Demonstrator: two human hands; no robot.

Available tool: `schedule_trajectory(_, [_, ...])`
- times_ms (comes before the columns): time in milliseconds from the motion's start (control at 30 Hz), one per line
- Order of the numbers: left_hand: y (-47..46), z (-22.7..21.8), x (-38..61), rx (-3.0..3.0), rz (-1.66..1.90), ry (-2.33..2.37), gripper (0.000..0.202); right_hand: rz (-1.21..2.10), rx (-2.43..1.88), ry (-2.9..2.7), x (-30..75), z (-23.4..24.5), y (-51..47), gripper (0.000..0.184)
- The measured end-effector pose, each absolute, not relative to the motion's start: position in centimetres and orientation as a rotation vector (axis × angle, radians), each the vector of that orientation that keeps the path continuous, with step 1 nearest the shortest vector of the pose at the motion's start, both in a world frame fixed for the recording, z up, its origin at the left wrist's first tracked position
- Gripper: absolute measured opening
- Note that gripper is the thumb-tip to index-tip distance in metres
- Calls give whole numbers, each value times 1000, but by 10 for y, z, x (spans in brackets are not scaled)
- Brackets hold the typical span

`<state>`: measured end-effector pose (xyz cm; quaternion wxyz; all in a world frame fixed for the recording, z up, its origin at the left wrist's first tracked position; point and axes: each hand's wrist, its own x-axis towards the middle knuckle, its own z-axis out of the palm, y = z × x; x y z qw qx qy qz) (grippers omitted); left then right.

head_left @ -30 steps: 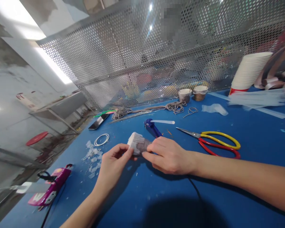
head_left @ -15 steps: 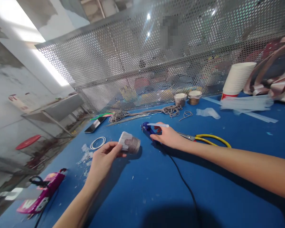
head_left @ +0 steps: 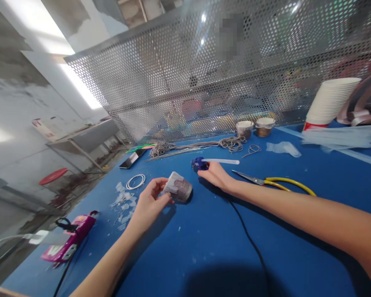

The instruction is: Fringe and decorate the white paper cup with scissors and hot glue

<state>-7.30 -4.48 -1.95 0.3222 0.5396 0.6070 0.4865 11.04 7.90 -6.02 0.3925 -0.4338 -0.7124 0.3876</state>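
My left hand (head_left: 153, 202) pinches the rim end of a paper cup (head_left: 179, 187), which lies tilted on its side close to the blue table. Greyish-brown cord is wound around the cup's narrower end, while its white rim end faces my fingers. In my right hand (head_left: 218, 175) is a blue hot glue gun (head_left: 199, 164), a translucent glue stick (head_left: 221, 161) jutting from it towards the right. The gun stands just right of the cup, apart from it. Its nozzle and trigger are hidden. A black cable (head_left: 249, 235) runs from beneath my right hand towards me.
Yellow-handled scissors (head_left: 262, 181) lie beside my right forearm. Cord bundles (head_left: 231, 143), two wrapped cups (head_left: 245, 128), glue sticks (head_left: 340, 138) and stacked paper cups (head_left: 332, 103) line the back. On the left are a phone (head_left: 132, 159), white rings (head_left: 136, 182), scraps (head_left: 123, 204) and a power strip (head_left: 71, 239).
The whole view has shifted, so things appear further right. The scissors' blades, partly covered by my right wrist before, now show fully. Both hands keep their holds on the cup and glue gun.
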Motion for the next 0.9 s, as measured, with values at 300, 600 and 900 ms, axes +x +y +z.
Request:
schedule_trajectory(300, [-46,-34,-76,1783,1282,1680,25,1024,-1118,-1719,148,-23,39,18])
schedule_trajectory(600, [-49,-28,-71,2043,1191,1800,14,1170,-991,-1748,165,-30,-5,22])
schedule_trajectory(900, [-47,-27,-69,2123,1215,1889,14,1370,-955,-1830,159,-43,-11,19])
